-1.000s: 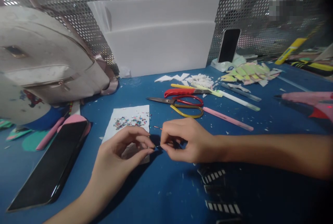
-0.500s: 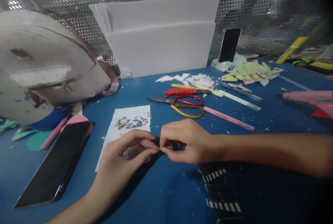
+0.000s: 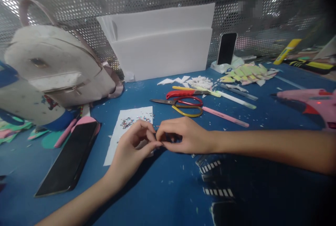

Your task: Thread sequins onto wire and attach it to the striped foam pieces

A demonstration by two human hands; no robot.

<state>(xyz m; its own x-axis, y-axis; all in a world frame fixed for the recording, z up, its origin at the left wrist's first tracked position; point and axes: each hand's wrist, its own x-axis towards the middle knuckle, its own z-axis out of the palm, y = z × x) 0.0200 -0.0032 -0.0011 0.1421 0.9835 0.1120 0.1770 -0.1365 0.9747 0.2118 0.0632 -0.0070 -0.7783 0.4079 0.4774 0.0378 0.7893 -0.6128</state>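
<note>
My left hand [image 3: 133, 147] and my right hand [image 3: 181, 135] meet fingertip to fingertip just above the blue table [image 3: 168, 191]. Both are closed in a pinch on something tiny that I cannot make out. Under my left hand lies a white paper sheet [image 3: 124, 128] with a small heap of coloured sequins [image 3: 128, 121] on its far end.
Red and yellow scissors [image 3: 183, 105] and pink and white pens [image 3: 225, 115] lie behind the hands. A black phone [image 3: 69, 157] rests at the left by a white backpack [image 3: 55, 68]. A pink glue gun [image 3: 307, 101] lies at the right; white foam sheets [image 3: 162, 47] and a propped phone [image 3: 227, 48] stand at the back.
The two hands have drawn closer together, fingertips now touching. The thin wire seen between them a second ago no longer shows. The camera has shifted a little.
</note>
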